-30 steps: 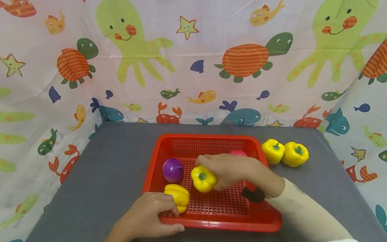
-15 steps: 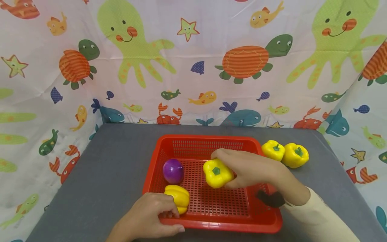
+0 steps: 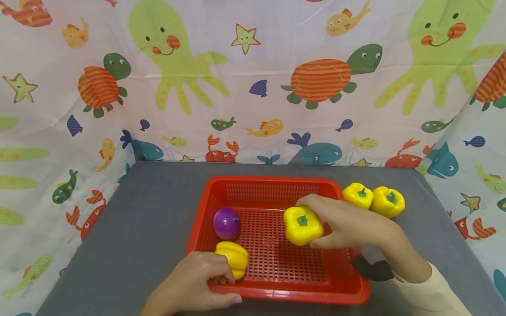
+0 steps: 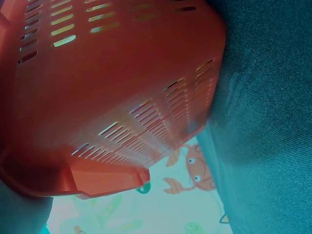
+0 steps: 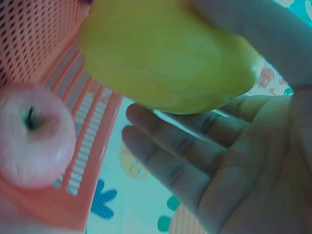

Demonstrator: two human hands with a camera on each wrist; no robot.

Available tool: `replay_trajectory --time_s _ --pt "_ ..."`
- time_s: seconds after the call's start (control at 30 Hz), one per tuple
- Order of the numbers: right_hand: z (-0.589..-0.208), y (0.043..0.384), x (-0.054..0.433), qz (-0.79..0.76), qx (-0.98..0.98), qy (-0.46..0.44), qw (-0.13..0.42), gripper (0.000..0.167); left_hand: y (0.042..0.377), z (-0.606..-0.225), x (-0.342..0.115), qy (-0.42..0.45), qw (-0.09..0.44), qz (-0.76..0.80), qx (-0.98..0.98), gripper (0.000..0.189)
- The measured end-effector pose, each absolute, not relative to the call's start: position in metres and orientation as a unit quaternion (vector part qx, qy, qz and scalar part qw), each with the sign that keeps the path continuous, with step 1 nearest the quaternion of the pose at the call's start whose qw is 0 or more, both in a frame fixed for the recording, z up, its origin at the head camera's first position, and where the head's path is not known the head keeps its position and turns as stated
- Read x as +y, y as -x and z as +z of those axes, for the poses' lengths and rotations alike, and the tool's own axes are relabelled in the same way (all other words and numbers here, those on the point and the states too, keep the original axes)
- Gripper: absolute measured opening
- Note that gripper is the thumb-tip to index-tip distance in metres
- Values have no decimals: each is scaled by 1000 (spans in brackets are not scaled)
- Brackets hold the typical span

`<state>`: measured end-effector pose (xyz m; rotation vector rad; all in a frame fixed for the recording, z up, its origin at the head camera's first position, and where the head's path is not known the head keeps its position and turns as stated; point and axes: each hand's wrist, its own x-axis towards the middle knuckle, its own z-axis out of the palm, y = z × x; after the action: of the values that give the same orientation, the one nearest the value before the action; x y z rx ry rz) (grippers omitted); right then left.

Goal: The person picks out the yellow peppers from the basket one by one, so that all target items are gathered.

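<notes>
My right hand point(image 3: 340, 221) grips a yellow bell pepper point(image 3: 302, 225) over the right half of a red basket point(image 3: 272, 293). The right wrist view shows this pepper point(image 5: 165, 58) from its side, thumb above and fingers point(image 5: 170, 165) below. My left hand point(image 3: 197, 281) holds the basket's near-left corner, fingers over the rim and thumb outside. Beside those fingers, inside the basket, lies another yellow bell pepper point(image 3: 234, 260). Behind it sits a glossy purple ball-shaped thing point(image 3: 227, 224). A pink apple point(image 5: 34, 136) rests in the basket, hidden from the head view by my right hand.
Two more yellow bell peppers point(image 3: 357, 196) stand side by side on the grey table point(image 3: 158, 202), right of the basket. A curtain point(image 3: 272, 101) printed with sea animals closes off the back and sides. A dark strap point(image 3: 371, 267) shows at my right wrist.
My right hand has moved right across the basket, carrying the yellow bell pepper away from the purple thing. The apple, partly visible before, is now covered in the head view. My left hand stays put.
</notes>
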<state>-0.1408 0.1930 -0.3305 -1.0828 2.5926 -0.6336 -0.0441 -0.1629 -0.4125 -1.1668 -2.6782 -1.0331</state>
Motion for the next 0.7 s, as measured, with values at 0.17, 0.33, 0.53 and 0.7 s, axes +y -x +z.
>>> replay_trajectory --time_s 0.17,0.33,0.53,0.7 --pt "-328 137 205 -235 895 359 123 73 44 -412 -163 375 20 -332 -865 22" --pt "-328 134 217 -236 903 344 102 74 45 -412 -162 379 25 -331 -864 21" --pt "-326 128 234 -256 906 328 74 73 45 -413 -163 389 39 -332 -859 20" --pt "-325 123 247 -261 904 336 34 73 44 -413 -163 387 37 -335 -858 20"
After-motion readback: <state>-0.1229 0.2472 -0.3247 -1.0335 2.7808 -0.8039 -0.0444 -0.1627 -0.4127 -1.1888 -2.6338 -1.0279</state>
